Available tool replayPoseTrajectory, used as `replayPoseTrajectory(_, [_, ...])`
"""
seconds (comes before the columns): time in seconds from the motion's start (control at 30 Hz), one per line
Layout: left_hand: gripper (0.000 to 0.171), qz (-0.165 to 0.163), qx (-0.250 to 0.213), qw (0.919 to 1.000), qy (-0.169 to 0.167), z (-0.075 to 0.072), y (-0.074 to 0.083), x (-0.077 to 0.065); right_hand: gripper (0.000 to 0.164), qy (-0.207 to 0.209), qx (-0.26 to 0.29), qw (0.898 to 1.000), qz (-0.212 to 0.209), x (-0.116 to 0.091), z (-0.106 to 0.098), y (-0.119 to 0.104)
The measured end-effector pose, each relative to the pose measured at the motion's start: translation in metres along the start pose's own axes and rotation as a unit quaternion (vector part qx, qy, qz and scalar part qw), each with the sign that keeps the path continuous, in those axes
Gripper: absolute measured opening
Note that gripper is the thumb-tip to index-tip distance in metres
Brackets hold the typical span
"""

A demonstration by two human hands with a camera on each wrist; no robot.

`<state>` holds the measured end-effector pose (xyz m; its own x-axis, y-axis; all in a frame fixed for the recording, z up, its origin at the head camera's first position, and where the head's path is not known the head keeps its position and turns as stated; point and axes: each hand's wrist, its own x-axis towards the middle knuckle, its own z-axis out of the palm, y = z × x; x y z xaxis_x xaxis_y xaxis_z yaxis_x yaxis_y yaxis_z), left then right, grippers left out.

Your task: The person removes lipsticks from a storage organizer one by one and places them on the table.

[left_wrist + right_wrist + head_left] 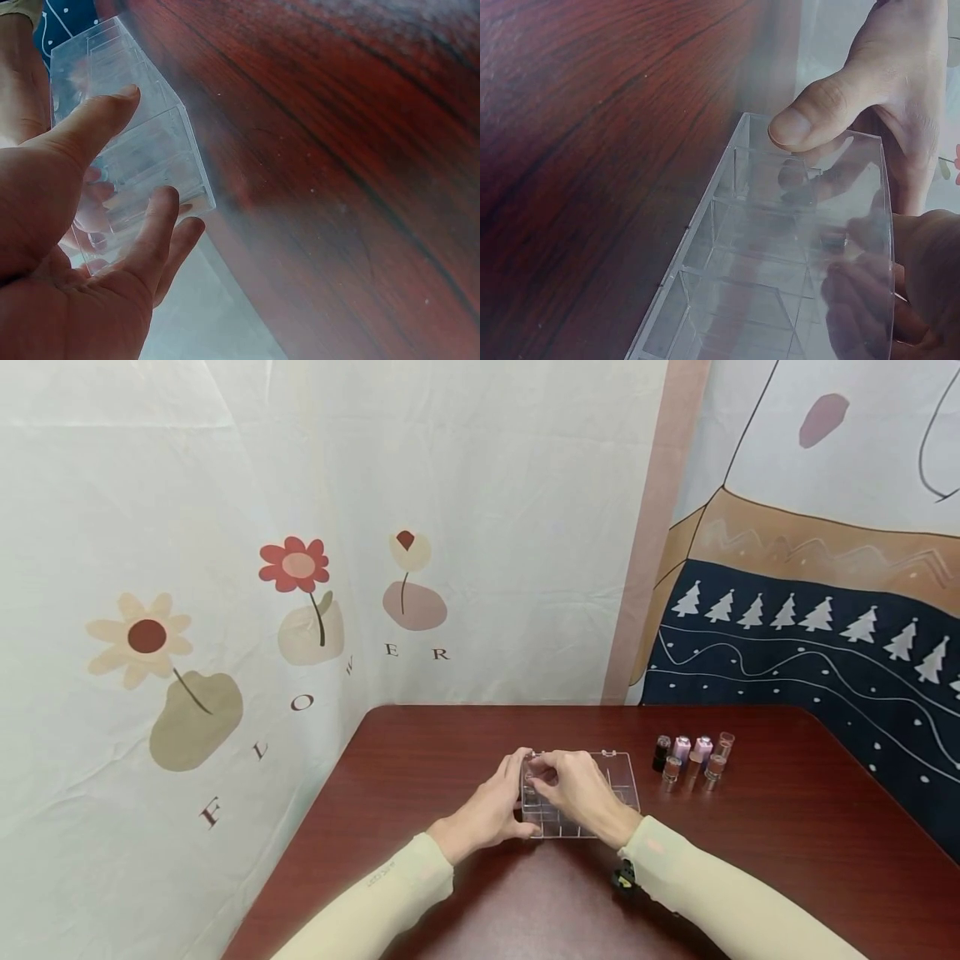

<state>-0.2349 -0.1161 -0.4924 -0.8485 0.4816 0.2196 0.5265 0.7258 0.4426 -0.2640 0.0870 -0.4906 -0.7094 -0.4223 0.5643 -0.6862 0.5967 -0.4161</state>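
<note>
A clear plastic compartment box (621,770) stands on the table in front of me. My left hand (487,806) grips its left end, thumb at the near corner and fingers along the side; in the left wrist view, the thumb and fingers spread around the box's end (154,142). Over the left compartments bends my right hand (581,785), fingers curled down at the box. A small glinting piece (834,241) shows near its fingertips through the clear plastic in the right wrist view. Whether these fingers pinch it is hidden by plastic and reflections.
On the table's right side stand several small lipstick-like tubes: a black one (661,753), pink-capped ones (681,748) and clear-topped ones (715,767). The dark red table (435,735) meets hanging printed cloths (510,527) behind it and on the left.
</note>
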Motion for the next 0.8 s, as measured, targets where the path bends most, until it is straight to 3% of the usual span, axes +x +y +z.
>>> replayPoseTrajectory(0.8, [0.123, -0.015, -0.004, 0.9999, -0.005, 0.0004, 0.0007, -0.0007, 0.016, -0.003, 0.039, 0.999, 0.03, 0.0026, -0.0057, -0.002])
